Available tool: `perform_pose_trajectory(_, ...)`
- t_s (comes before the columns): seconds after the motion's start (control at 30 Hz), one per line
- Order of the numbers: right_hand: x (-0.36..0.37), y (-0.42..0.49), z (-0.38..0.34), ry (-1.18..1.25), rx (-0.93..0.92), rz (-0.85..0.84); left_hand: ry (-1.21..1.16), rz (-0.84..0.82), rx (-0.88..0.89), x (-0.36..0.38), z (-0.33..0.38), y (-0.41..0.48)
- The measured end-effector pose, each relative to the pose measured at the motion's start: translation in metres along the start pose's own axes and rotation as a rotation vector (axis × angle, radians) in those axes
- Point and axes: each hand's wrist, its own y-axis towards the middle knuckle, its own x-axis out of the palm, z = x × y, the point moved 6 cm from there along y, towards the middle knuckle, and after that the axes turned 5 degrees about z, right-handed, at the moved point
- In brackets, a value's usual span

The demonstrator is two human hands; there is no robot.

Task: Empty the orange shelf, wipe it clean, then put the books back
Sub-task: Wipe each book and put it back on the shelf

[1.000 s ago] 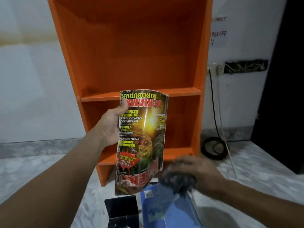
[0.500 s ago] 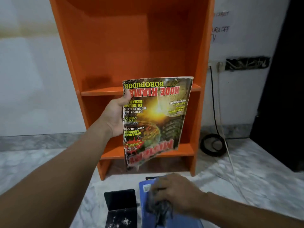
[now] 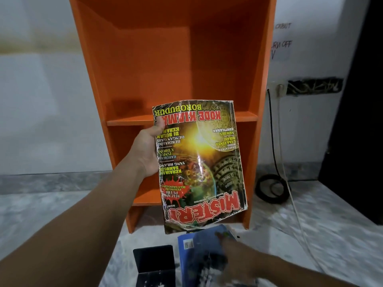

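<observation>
Shelf (image 3: pixel 165 59): orange, upright on a marble floor (image 3: pixel 51 224) against a pale wall; two boards in view.

Magazine (image 3: pixel 199 166): worn, glossy cover, title upside down. Held up in front of the shelf, covering part of the middle and lower boards, slightly tilted, clear of the floor.

Left hand (image 3: pixel 145 150): grips the magazine's left edge, thumb on the cover near the top, fingers behind.

Right hand (image 3: pixel 236 259): low at the frame's bottom, over a blue book (image 3: pixel 196 245). Motion blur; cannot tell whether it holds anything or how far the fingers are curled.

Blue book: flat on the floor before the shelf, barcode label up.

Bookend (image 3: pixel 154 264): black, on the floor just left of the blue book.

Cable (image 3: pixel 271 188): black coil on the floor right of the shelf, running up to a socket (image 3: pixel 279 88).
</observation>
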Motion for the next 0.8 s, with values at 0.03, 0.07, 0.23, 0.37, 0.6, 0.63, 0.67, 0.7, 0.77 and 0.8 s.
perform_pose_trajectory(0.03, -0.003, 0.002, -0.007, 0.086, 0.023, -0.038, -0.006, 0.007, 0.003, -0.001, 0.001, 0.0)
perform_pose_trajectory(0.07, -0.012, 0.005, -0.015, 0.265, 0.028, -0.059, -0.01, 0.017, 0.007, -0.003, 0.001, 0.0)
perform_pose_trajectory(0.23, -0.05, 0.022, -0.047, 1.015, 0.032, 0.021, -0.134, 0.038, 0.022, -0.008, 0.006, 0.0)
perform_pose_trajectory(0.37, -0.112, 0.029, -0.064, 1.287, -0.057, 0.361, -0.123, 0.028, 0.036, -0.031, 0.004, -0.003)
perform_pose_trajectory(0.6, -0.217, -0.008, -0.143, 0.303, -0.339, 0.651, 0.767, 0.425, 0.153, -0.093, 0.004, -0.015)
perform_pose_trajectory(0.63, -0.214, -0.009, -0.158, 0.15, -0.377, 0.62, 0.86, 0.349, 0.227, -0.086, 0.005, -0.016)
perform_pose_trajectory(0.67, -0.208, -0.008, -0.171, 0.017, -0.401, 0.579, 0.927, 0.244, 0.261, -0.075, 0.001, -0.017)
perform_pose_trajectory(0.7, -0.199, -0.005, -0.184, -0.089, -0.429, 0.526, 0.947, 0.128, 0.244, -0.065, -0.006, -0.018)
perform_pose_trajectory(0.77, -0.181, 0.002, -0.21, -0.221, -0.477, 0.441, 0.921, -0.019, 0.174, -0.053, -0.02, -0.021)
perform_pose_trajectory(0.8, -0.174, 0.005, -0.221, -0.252, -0.495, 0.418, 0.904, -0.028, 0.166, -0.052, -0.022, -0.022)
